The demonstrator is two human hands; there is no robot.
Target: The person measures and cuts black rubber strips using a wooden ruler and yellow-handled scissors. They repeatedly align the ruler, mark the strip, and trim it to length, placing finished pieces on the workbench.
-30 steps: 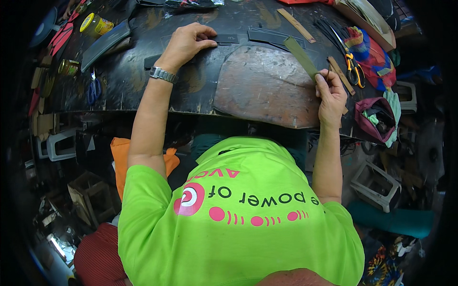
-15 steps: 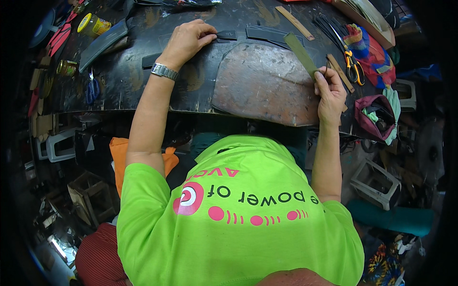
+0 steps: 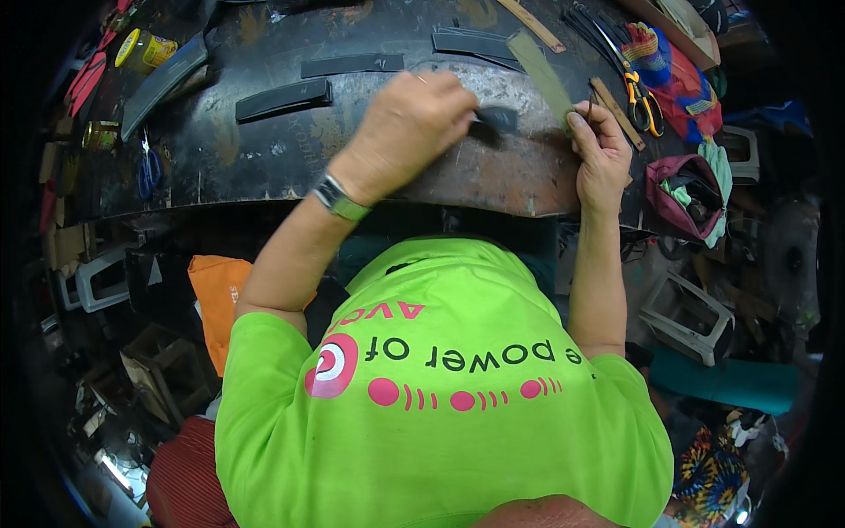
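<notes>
My left hand (image 3: 409, 125), smeared a little by motion, pinches a short dark strip (image 3: 502, 119) above a worn brown board (image 3: 519, 176) on the black table. Farther right, my right hand (image 3: 598, 163) grips the lower end of a long olive-green strip (image 3: 539, 75) that slants up and left. A thin dark pointed thing (image 3: 590, 110) also shows between its fingers; its kind cannot be made out. Left of and beyond my left hand lie a bundle of dark strips (image 3: 283, 100) and another dark strip (image 3: 352, 64). More dark strips (image 3: 475, 44) lie behind the board.
Orange-handled scissors (image 3: 648, 113), a flat wooden stick (image 3: 618, 114) and a maroon pouch (image 3: 671, 195) lie at the right. Another wooden stick (image 3: 532, 25) is at the back. Blue-handled scissors (image 3: 148, 172) and a yellow-lidded jar (image 3: 154, 51) are at the left.
My left hand has moved right and nearer, carrying the dark strip from the back of the table to over the board. My right hand still holds the olive-green strip.
</notes>
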